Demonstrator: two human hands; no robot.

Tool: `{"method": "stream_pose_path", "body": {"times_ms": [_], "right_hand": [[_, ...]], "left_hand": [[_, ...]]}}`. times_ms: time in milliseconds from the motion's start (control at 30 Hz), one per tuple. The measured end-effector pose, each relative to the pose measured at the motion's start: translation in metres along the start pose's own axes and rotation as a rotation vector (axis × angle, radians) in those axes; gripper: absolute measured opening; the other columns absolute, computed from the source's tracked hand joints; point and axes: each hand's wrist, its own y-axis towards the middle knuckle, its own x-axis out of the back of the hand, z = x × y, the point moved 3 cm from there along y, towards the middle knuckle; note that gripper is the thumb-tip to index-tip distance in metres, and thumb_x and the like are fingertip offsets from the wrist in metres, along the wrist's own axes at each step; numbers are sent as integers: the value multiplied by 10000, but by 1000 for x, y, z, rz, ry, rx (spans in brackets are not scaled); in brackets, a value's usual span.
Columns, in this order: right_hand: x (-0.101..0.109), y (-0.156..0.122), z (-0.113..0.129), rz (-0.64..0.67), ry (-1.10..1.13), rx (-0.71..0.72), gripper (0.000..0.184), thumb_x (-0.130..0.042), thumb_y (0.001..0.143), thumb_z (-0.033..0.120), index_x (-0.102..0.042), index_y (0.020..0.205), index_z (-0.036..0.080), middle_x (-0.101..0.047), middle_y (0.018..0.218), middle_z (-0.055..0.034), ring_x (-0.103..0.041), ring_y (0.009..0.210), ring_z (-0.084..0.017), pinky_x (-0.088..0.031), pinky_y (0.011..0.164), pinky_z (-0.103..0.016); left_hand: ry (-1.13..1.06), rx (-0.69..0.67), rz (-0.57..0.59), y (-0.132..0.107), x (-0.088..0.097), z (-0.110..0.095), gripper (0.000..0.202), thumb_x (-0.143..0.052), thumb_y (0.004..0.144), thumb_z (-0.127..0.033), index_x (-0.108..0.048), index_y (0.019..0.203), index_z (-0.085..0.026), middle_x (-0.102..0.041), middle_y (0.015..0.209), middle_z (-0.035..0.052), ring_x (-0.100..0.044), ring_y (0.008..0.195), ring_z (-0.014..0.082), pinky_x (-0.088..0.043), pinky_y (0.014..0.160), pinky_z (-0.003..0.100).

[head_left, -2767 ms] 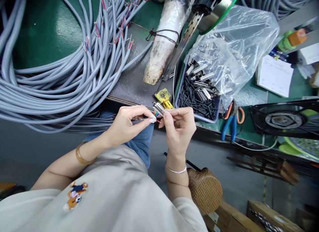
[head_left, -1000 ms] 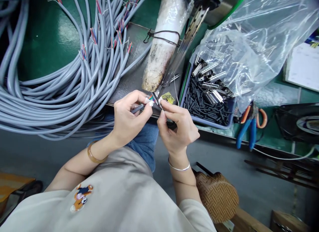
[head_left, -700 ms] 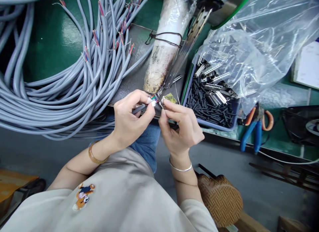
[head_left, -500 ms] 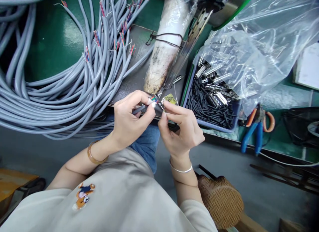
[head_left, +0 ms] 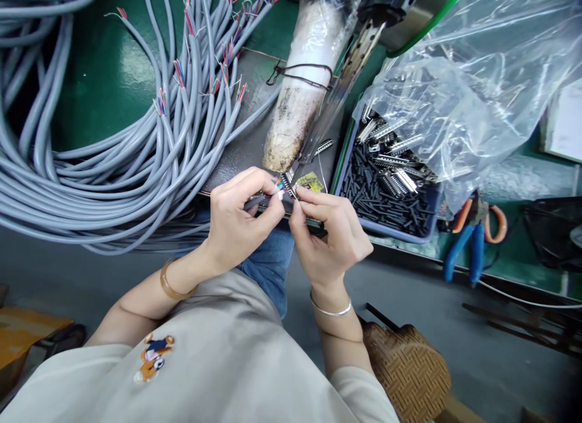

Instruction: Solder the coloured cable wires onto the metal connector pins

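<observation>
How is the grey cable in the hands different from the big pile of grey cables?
The held cable is one, pinched by the left hand; the cable pile is many, lying loose on the green table. The held cable's coloured wires meet a small connector at the right hand; the pile's ends lie free. Both are grey.

A grey cable end (head_left: pixel 253 200) was pinched in the left hand (head_left: pixel 239 220), its coloured wires (head_left: pixel 279 184) met by a small metal connector (head_left: pixel 290 182) gripped in the right hand (head_left: pixel 334 232).

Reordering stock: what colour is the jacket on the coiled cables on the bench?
Grey, on the coiled cables; the head view shows it plainly.
</observation>
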Motion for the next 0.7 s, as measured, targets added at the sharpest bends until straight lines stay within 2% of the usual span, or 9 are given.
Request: {"method": "stream_pose_path", "body": {"times_ms": [333, 467, 700], "right_hand": [[1, 6, 5, -11, -44, -5, 200, -743, 855, 74, -659, 922, 242, -796, 965, -20, -759, 851, -139, -635, 766, -267], [0, 7, 8, -9, -80, 15, 199, -725, 862, 74, -636, 908, 245, -792, 969, -19, -756, 851, -135, -634, 767, -260], [0, 4, 7, 16, -72, 25, 234, -705, 848, 39, -566, 852, 227, -787, 915, -37, -747, 817, -119, -610, 757, -221]], "left_hand": [[16, -73, -19, 4, 2, -6, 175, -664, 801, -47, -586, 711, -175, -667, 763, 0, -626, 721, 100, -490, 655, 211], [-17, -48, -10, 4, 2, -6, 173, -665, 807, -48, -587, 723, -177, -665, 779, 6, -632, 745, 109, -498, 672, 220], [-33, 90, 66, 3, 2, 0, 163, -642, 803, -69, -573, 702, -177, -651, 746, -1, -614, 711, 114, -481, 650, 229]]}}
